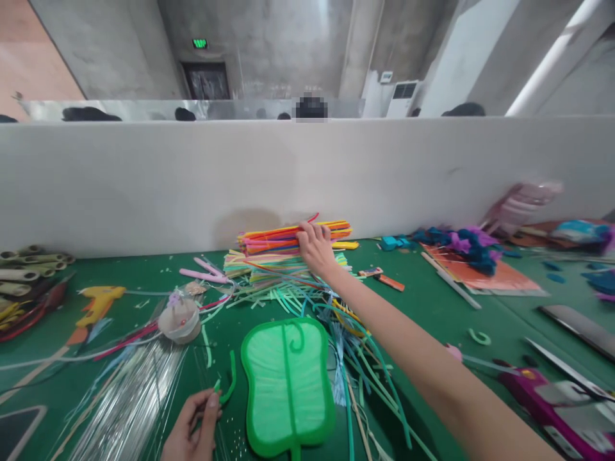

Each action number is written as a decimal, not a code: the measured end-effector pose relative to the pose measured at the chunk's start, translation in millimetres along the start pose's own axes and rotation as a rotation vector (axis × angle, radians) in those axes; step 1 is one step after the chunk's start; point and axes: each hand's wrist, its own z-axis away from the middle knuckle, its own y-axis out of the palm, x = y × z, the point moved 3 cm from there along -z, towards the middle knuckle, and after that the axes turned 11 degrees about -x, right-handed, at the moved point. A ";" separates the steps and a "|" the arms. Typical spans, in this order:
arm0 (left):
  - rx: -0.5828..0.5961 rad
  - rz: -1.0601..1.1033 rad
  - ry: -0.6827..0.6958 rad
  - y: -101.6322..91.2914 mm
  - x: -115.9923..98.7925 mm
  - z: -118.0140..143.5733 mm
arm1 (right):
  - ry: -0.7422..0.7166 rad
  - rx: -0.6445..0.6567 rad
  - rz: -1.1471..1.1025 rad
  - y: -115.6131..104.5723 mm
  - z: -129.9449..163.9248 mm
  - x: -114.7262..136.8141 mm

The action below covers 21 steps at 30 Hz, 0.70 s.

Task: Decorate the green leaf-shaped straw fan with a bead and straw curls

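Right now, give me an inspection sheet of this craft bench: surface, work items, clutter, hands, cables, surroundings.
Surface: green felt-covered table, strewn with trimmings.
Work items: stacked multicolour pipe cleaners; short curved green pipe-cleaner piece; green leaf-shaped mesh fan.
Clutter: yellow glue gun, pink pliers, clear wire bundle, magenta glue gun.
Hands: right hand gripping the stack; left hand pinching the green piece.
Cables: nothing seen.
Surroundings: white partition wall; other people's heads behind it.
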 end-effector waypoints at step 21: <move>-0.085 -0.535 0.360 2.3 -22.5 17.4 | 0.358 0.258 -0.270 -83.5 170.5 75.9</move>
